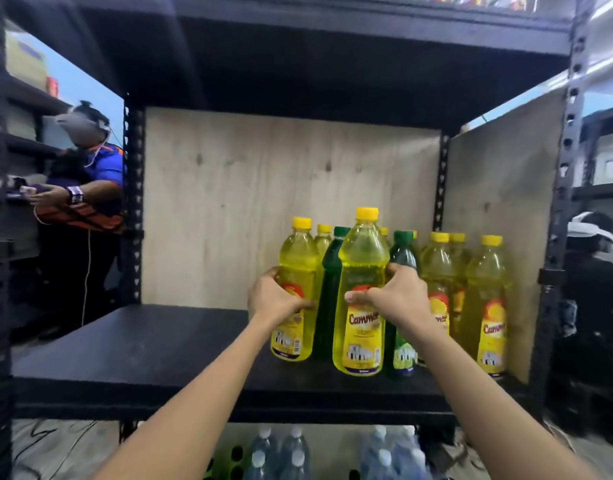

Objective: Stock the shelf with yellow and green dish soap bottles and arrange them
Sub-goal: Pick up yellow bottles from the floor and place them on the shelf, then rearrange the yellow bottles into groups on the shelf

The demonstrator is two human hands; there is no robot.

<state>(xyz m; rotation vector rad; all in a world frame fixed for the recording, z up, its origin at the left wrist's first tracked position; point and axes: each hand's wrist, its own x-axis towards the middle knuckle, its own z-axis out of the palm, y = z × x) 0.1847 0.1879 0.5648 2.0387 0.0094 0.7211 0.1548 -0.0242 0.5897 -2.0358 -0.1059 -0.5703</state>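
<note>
On the black shelf board [142, 348] stand several yellow and green dish soap bottles, grouped at the right half. My left hand [272, 299] grips the leftmost yellow bottle [296, 268] around its middle. My right hand [390, 296] grips a taller-looking front yellow bottle [362, 265] at its waist, near the shelf's front edge. A green bottle [327, 306] stands between the two held ones, and another green bottle [402, 351] stands just right of my right hand. More yellow bottles [490, 306] line the right side against the plywood wall.
The left half of the shelf board is bare. Plywood panels [263, 202] close the back and right side. Water bottles [291, 452] sit on the floor below. One person [90, 188] stands at the left beyond the rack, another [589, 237] at the right.
</note>
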